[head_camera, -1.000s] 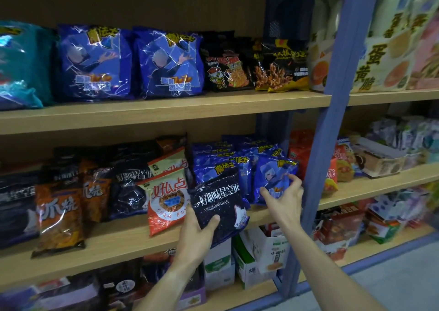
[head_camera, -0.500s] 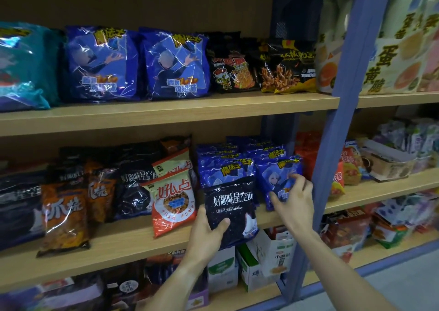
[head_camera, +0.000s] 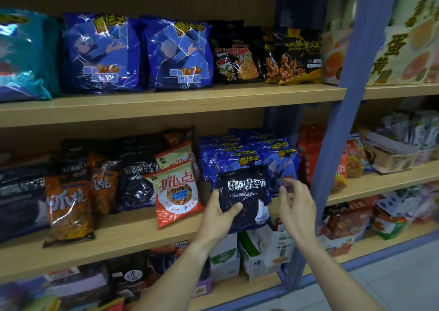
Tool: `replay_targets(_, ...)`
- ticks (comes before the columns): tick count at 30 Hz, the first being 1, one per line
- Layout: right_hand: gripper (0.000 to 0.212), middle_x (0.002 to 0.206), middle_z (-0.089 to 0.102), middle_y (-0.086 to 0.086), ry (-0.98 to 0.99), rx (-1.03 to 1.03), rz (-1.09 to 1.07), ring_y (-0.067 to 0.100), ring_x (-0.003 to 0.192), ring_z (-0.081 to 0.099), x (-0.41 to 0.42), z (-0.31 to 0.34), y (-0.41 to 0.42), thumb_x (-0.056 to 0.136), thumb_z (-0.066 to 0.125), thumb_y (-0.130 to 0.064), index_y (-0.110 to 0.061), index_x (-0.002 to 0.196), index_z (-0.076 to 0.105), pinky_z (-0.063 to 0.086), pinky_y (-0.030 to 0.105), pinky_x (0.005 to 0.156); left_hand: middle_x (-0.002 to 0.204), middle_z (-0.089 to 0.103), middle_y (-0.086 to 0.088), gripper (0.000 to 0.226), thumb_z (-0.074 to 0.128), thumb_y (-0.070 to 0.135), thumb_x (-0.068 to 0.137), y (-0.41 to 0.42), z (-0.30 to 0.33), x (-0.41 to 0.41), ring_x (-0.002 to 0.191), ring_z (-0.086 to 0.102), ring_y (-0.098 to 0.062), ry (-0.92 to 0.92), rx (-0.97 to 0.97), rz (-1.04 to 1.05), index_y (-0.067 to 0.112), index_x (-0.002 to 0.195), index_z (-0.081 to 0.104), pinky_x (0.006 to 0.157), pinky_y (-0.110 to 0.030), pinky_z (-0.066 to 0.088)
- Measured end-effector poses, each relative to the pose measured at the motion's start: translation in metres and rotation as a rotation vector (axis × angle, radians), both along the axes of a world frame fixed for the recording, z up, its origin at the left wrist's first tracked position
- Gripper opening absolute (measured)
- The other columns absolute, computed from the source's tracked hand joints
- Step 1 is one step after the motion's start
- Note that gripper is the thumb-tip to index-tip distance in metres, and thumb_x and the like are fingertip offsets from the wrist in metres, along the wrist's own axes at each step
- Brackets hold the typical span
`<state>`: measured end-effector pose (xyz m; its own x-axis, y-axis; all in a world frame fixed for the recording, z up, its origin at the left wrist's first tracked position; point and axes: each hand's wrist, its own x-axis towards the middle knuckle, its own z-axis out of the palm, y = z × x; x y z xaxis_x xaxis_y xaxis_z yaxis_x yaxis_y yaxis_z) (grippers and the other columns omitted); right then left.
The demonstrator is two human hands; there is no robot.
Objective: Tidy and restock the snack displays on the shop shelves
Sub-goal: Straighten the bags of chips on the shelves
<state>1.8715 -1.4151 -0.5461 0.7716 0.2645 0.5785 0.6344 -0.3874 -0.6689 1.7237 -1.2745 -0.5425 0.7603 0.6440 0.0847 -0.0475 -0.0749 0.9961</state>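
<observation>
Now my left hand [head_camera: 217, 215] pinches the dark packet [head_camera: 243, 198], and the right hand [head_camera: 295, 204] has its fingers spread just beside it. I would slide it, probably, to the matching dark packets [head_camera: 139, 182], upright with the label forward.

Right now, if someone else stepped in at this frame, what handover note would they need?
Left hand: holds a dark starry packet by its lower left edge, in front of the blue packets on the middle shelf.
Right hand: open, empty, just right of that packet, not touching it.
Done: starry packet picked up, out of any row.
Left: matching starry packets stand further left on the same shelf, past the red-and-white packets; it probably belongs there. Then straighten the rows.
</observation>
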Motion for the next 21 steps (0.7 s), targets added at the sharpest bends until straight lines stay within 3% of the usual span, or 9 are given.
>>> replay_targets(4,0.016,0.11,0.064,-0.007,0.087,0.197,0.132,0.007,0.097,0.062,-0.042,0.003,0.009,0.103,0.053,-0.023,-0.021,0.118,0.06,0.053,0.03,0.08,0.129,0.067,0.005,0.045,0.08,0.031,0.087,-0.006,-0.001,-0.021,0.119,0.065,-0.009,-0.065,0.056,0.1,0.044,0.123,0.056,0.102,-0.04,0.055)
replay_targets(6,0.014,0.107,0.065,-0.01,0.122,0.232,0.195,0.002,0.098,0.061,-0.063,0.006,0.021,0.104,0.05,-0.024,-0.023,0.116,0.059,0.051,0.026,0.079,0.126,0.071,0.006,0.045,0.077,0.021,0.092,-0.006,0.002,-0.041,0.119,0.066,-0.011,-0.121,0.035,0.135,0.035,0.129,0.055,0.101,-0.037,0.055)
replay_targets(9,0.013,0.107,0.066,-0.013,0.164,0.214,0.289,0.004,0.1,0.063,-0.092,0.009,0.05,0.104,0.051,-0.023,-0.026,0.115,0.057,0.052,0.031,0.082,0.125,0.072,0.006,0.05,0.074,0.012,0.093,0.009,0.011,-0.087,0.118,0.067,-0.01,-0.215,0.008,0.266,0.025,0.137,0.054,0.099,-0.03,0.056)
replay_targets(11,0.02,0.11,0.064,-0.014,0.212,0.151,0.365,0.009,0.105,0.063,-0.107,0.009,0.078,0.1,0.06,-0.023,-0.026,0.119,0.055,0.053,0.034,0.088,0.128,0.07,0.007,0.055,0.075,0.016,0.092,0.029,0.015,-0.122,0.119,0.065,-0.006,-0.224,0.036,0.418,0.024,0.141,0.051,0.102,-0.031,0.055)
replay_targets(13,0.048,0.116,0.061,-0.011,0.246,0.015,0.446,0.012,0.108,0.06,-0.122,0.013,0.108,0.089,0.073,-0.036,-0.027,0.127,0.046,0.053,0.039,0.093,0.128,0.067,0.01,0.054,0.075,0.019,0.093,0.052,0.018,-0.151,0.116,0.064,-0.001,-0.196,0.086,0.547,0.025,0.14,0.049,0.102,-0.031,0.053)
replay_targets(16,0.081,0.123,0.058,-0.001,0.283,-0.229,0.505,0.02,0.114,0.056,-0.137,0.017,0.145,0.072,0.076,-0.061,-0.027,0.133,0.035,0.052,0.043,0.093,0.12,0.06,0.025,0.051,0.071,0.015,0.096,0.08,0.023,-0.174,0.109,0.058,0.018,-0.133,0.175,0.607,0.03,0.135,0.043,0.097,-0.016,0.045)
replay_targets(17,0.078,0.122,0.057,0.002,0.285,-0.318,0.488,0.023,0.114,0.056,-0.14,0.018,0.154,0.073,0.077,-0.06,-0.023,0.13,0.038,0.052,0.042,0.093,0.116,0.054,0.032,0.051,0.069,0.015,0.097,0.086,0.025,-0.176,0.109,0.054,0.02,-0.1,0.21,0.609,0.031,0.136,0.04,0.095,-0.01,0.04)
replay_targets(19,0.068,0.118,0.057,0.007,0.261,-0.411,0.389,0.026,0.11,0.058,-0.14,0.017,0.161,0.079,0.079,-0.053,-0.017,0.124,0.043,0.052,0.039,0.09,0.11,0.045,0.037,0.056,0.065,0.015,0.1,0.097,0.027,-0.176,0.116,0.046,0.01,-0.02,0.262,0.596,0.025,0.145,0.034,0.098,-0.012,0.034)
replay_targets(21,0.065,0.118,0.055,0.008,0.233,-0.363,0.262,0.029,0.108,0.059,-0.133,0.014,0.157,0.081,0.08,-0.047,-0.017,0.126,0.043,0.05,0.038,0.086,0.116,0.05,0.021,0.056,0.063,0.014,0.101,0.107,0.028,-0.172,0.121,0.04,0.001,0.033,0.315,0.601,0.026,0.143,0.028,0.102,-0.021,0.034)
